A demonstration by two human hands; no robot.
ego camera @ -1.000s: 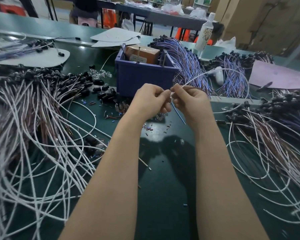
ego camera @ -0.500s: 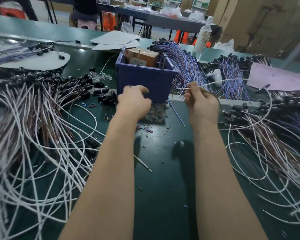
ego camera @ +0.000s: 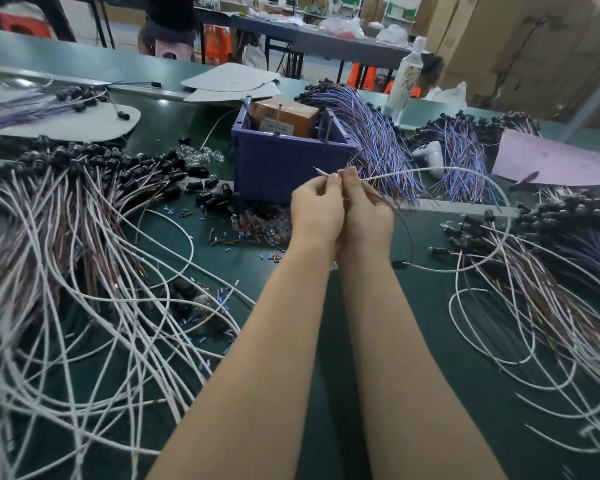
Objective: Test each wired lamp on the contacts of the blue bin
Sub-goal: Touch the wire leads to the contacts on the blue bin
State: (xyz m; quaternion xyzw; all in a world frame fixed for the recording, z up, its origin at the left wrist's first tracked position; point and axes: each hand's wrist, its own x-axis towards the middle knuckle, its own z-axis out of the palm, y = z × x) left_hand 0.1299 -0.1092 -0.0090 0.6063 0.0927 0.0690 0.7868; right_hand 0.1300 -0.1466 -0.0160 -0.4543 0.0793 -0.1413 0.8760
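White lamp lead (ego camera: 395, 173) pinched at bared end by left hand (ego camera: 317, 211) and right hand (ego camera: 368, 211), hands touching, just near of blue bin (ego camera: 284, 164) on green worktop (ego camera: 426, 306).

The green worktop (ego camera: 426, 299) filled the lower view, its surface dully glossy, with a pale glare at 11 o'clock. Behind it, from 9 to 12 o'clock, ran a second long green bench (ego camera: 66, 64). Past that, at 12 o'clock, stood a dark grey table (ego camera: 329, 46) on black metal legs, with filled plastic bags (ego camera: 340, 27) on top. Orange stools (ego camera: 219, 41) sat beside and under it, and a red stool (ego camera: 21, 27) showed at 10 o'clock. Stacked brown cardboard boxes (ego camera: 506, 46) walled off 1 to 2 o'clock. The floor (ego camera: 125, 32) beyond the benches was pale. A person in dark clothes (ego camera: 170, 15) was at 11 o'clock, cut off by the frame's top edge.
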